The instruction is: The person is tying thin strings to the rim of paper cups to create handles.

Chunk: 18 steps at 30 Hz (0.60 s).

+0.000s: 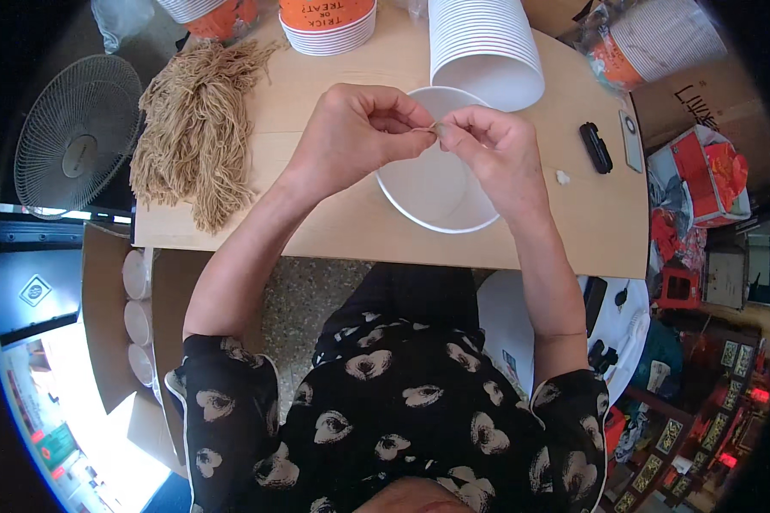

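My left hand [351, 141] and my right hand [498, 154] meet over a white bucket [436, 201], fingertips pinched together. Between the fingertips runs a short bit of thin tan string [434, 126], both hands closed on it; most of it is hidden by the fingers. Under my hands the bucket stands with its round mouth facing up, close to the table's near edge. To the left of my left hand lies a thick bundle of loose tan strings [198, 128].
A stack of nested white buckets [485, 51] lies on its side beyond my hands. Orange-printed buckets [328, 24] sit at the far edge. On the right of the cardboard-topped table [334, 231] are a black case [595, 148] and a phone [631, 141]. A fan [79, 158] stands left.
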### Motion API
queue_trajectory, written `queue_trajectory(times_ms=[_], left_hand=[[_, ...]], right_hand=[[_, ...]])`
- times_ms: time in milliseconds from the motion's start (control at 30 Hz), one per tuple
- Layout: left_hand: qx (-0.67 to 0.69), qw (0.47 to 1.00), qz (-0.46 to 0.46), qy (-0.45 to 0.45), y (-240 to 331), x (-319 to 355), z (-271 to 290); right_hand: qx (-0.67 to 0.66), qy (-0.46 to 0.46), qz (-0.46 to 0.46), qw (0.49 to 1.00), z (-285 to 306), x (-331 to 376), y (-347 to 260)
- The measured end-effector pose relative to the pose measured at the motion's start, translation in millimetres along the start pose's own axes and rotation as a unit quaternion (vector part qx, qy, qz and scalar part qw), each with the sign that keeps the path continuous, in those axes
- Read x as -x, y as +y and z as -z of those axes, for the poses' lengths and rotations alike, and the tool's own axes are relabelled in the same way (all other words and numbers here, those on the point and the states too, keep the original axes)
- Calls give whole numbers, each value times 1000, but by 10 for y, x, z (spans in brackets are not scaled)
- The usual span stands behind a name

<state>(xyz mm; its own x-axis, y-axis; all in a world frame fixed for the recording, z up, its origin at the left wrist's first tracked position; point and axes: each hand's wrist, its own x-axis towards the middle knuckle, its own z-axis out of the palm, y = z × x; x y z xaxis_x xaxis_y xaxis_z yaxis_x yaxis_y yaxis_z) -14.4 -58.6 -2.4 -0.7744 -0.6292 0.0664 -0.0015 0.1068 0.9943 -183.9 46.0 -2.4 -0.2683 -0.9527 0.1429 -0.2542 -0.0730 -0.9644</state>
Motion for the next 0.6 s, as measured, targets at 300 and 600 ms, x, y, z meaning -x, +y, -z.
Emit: queue_trajectory(times_ms=[300,600], left_hand=[[-7,1000,-2,15,-31,-3,7],[95,994,49,-37,2,-7,70]], right_hand=[[-31,-24,4,999,36,32,11],[125,68,153,978,105,16,-31]])
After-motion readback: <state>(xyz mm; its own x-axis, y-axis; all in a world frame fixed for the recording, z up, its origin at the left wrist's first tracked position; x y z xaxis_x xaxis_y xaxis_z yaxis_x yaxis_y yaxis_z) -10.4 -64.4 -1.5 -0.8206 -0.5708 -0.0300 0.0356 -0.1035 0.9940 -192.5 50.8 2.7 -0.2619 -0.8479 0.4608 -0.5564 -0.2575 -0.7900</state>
